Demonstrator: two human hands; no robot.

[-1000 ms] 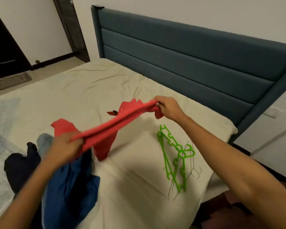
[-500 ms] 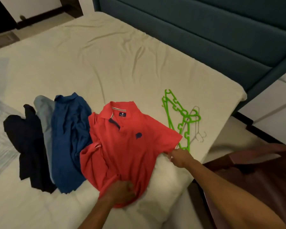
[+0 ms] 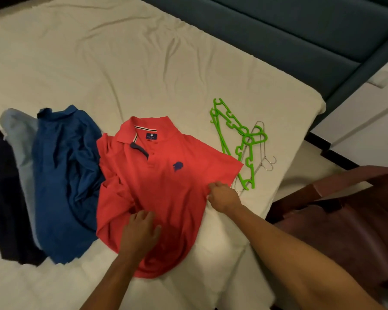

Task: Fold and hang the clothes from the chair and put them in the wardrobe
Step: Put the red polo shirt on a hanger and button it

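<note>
Two bare forearms reach in from the near edge, with no sleeve, watch or band on either. The left hand point(image 3: 139, 231) and the right hand point(image 3: 222, 194) wear no gloves and no rings that can be made out.

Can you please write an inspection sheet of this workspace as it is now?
Surface: bed, wrinkled beige sheet.
Job's things: red polo spread flat, collar away; blue shirt, pale shirt, dark garment in a row to its left; green hangers and wire hangers to its right.
Clutter: nothing seen.
Grips: left hand flat on polo; right hand pinches its sleeve edge.
Cables: nothing seen.
Surroundings: headboard, chair.
</note>
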